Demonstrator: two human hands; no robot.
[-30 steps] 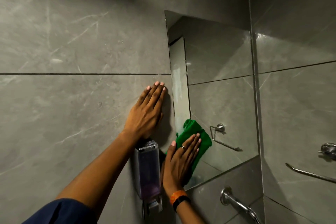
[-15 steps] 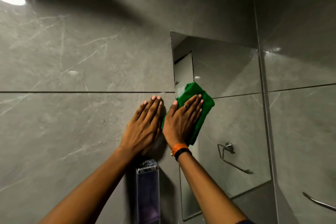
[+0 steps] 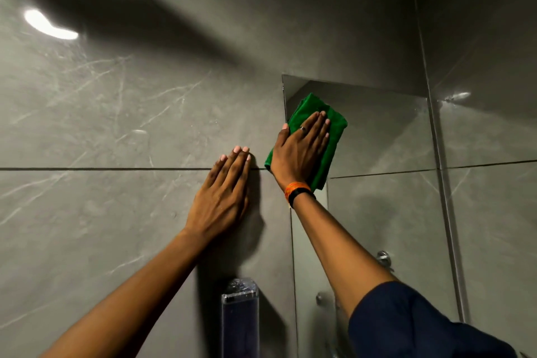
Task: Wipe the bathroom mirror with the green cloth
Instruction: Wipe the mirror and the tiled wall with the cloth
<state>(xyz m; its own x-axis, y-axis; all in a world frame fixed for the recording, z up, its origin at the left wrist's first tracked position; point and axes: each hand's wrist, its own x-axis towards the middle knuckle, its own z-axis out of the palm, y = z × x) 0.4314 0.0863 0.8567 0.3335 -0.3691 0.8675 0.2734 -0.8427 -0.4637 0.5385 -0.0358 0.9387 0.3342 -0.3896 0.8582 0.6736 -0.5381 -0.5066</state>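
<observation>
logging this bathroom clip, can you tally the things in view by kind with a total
hands: 2, left hand flat on the wall, right hand flat on the cloth
green cloth: 1
mirror: 1
soap dispenser: 1
wristbands: 2, orange and black
ring: 1
total: 8

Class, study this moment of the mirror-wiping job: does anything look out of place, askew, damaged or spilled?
Nothing stands out. The right hand presses the folded green cloth flat on the mirror near its upper left corner, one cloth corner overhanging the mirror's left edge. The left hand rests flat on the tiled wall. No cracks or spills show.
</observation>
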